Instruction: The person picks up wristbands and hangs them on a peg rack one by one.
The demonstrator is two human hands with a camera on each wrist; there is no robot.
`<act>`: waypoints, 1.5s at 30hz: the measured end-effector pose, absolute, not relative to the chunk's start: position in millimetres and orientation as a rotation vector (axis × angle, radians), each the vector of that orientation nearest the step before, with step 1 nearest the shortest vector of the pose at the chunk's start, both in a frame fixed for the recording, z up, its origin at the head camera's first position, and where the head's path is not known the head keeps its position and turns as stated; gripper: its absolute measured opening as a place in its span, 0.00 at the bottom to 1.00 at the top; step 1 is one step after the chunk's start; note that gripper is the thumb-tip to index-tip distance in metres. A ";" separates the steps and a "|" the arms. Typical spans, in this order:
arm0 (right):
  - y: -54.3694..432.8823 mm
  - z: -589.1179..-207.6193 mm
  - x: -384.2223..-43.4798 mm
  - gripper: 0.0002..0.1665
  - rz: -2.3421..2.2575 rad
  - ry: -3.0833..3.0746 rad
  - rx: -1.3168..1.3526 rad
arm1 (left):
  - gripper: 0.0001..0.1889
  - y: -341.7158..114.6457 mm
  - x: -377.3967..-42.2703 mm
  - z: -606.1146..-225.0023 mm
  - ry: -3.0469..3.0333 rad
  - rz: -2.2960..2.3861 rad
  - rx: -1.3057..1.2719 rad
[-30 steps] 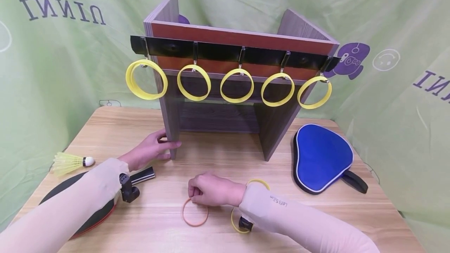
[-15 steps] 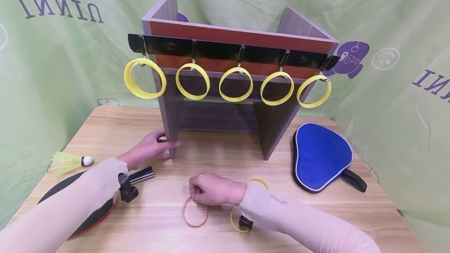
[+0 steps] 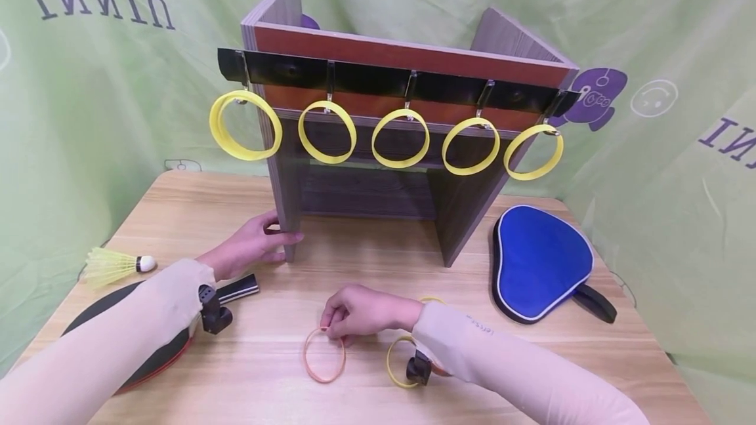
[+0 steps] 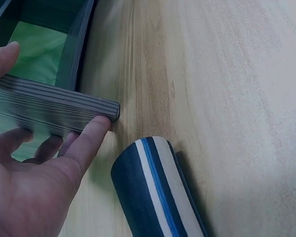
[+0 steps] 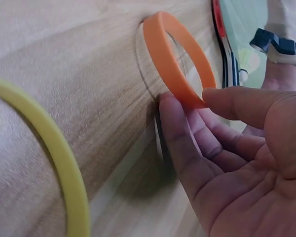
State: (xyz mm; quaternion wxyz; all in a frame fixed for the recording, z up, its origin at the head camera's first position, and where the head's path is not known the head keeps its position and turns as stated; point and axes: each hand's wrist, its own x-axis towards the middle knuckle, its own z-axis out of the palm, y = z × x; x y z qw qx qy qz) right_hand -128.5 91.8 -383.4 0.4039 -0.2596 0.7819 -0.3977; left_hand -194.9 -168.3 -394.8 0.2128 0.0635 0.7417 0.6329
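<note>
In the head view my left hand (image 3: 251,244) grips the front edge of a grey wooden stand's left panel (image 3: 282,176), thumb on the inner side and fingers on the outer. Low over the table my right hand (image 3: 372,310) pinches an orange ring (image 5: 160,49) between thumb and index finger. The ring stands tilted up; the right wrist view shows its shadow on the tabletop. A yellow ring (image 3: 388,366) lies beside that hand, partly under the forearm. Several yellow rings (image 3: 218,130) hang from hooks on the stand's black strip (image 3: 366,74).
A table tennis bat (image 3: 97,320) lies at the left, partly under the left sleeve, its handle (image 4: 153,187) near the hand. Behind it is a yellow shuttlecock (image 3: 112,265). A blue bat case (image 3: 540,261) lies at the right. Green curtains (image 3: 83,103) surround the table.
My right hand has shifted slightly right and turned, tilting the orange ring up a little more. More orange shows beneath the right sleeve. My left hand keeps its grip on the panel.
</note>
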 end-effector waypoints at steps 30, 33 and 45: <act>118.2 -319.9 -146.5 0.11 -1.609 1.628 -0.553 | 0.40 -172.4 -194.5 -398.6 2.058 1.803 0.210; 117.2 -304.2 -144.0 0.09 -1.707 1.631 -0.582 | 0.38 -171.9 -193.5 -398.1 2.078 1.786 0.226; 116.5 -253.5 -130.1 0.13 -2.096 1.655 -0.702 | 0.39 -168.6 -193.3 -396.5 2.082 1.760 0.197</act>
